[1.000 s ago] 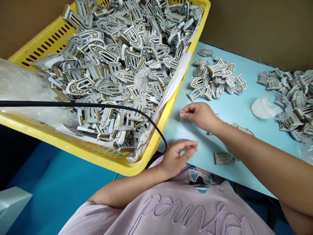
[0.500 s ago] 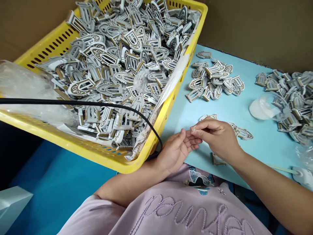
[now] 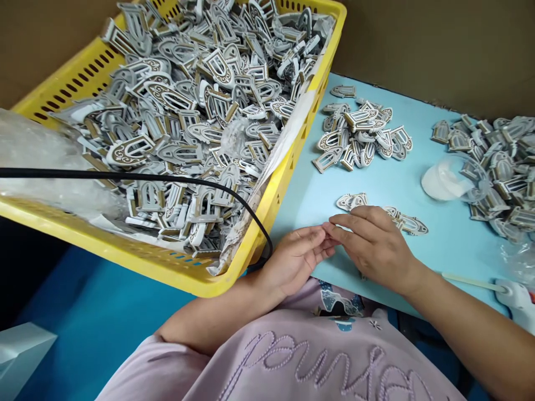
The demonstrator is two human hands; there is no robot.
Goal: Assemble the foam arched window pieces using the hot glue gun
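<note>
My left hand (image 3: 295, 259) is palm up above the table's front edge, its thumb and index fingertip pressed together. Against those fingertips, my right hand (image 3: 374, 245) pinches with thumb and forefinger. Whatever lies between the fingers is too small or hidden to name. Just past my right hand, small white arched window-shaped pieces (image 3: 351, 200) with brown scrollwork lie on the light blue table (image 3: 309, 203). More of these arched pieces (image 3: 412, 224) show to the right of my knuckles, partly covered by the hand.
A yellow basket (image 3: 267, 223) heaped with arched pieces stands at left, a black cable (image 3: 200, 180) crossing it. Piles of pieces (image 3: 363, 133) lie farther back and at right. A clear plastic cup (image 3: 445, 181) holds something white. A white glue gun (image 3: 516, 301) with its stick sits right.
My left thumb has closed onto its index fingertip. My right fingers have come down to meet it, and the small clear bit they pinched is now hidden. The view has shifted slightly.
</note>
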